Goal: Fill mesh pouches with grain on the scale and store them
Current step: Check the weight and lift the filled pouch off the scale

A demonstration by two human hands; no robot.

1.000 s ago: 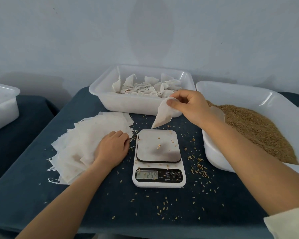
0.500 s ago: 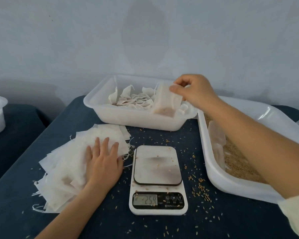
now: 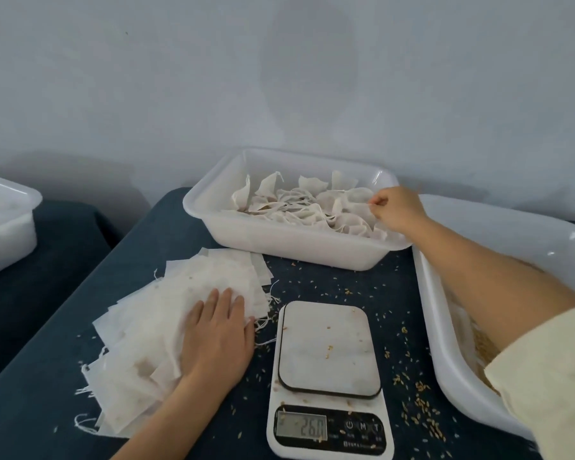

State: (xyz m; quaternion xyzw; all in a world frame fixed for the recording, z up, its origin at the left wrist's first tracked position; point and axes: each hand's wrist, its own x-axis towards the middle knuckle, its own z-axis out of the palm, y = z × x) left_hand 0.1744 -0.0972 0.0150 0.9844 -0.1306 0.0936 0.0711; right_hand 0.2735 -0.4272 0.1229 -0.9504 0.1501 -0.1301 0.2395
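Many filled pouches (image 3: pixel 299 207) already lie in the bin (image 3: pixel 279 240), where the right hand (image 3: pixel 395 210) pinches one, while the left hand (image 3: pixel 218 336) rests flat on the empties (image 3: pixel 166 313) left to fill.

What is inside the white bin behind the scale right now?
The white bin holds a heap of filled pouches, drawstrings tangled. The right hand rests at its right end, covering some. The bin's floor is hidden.
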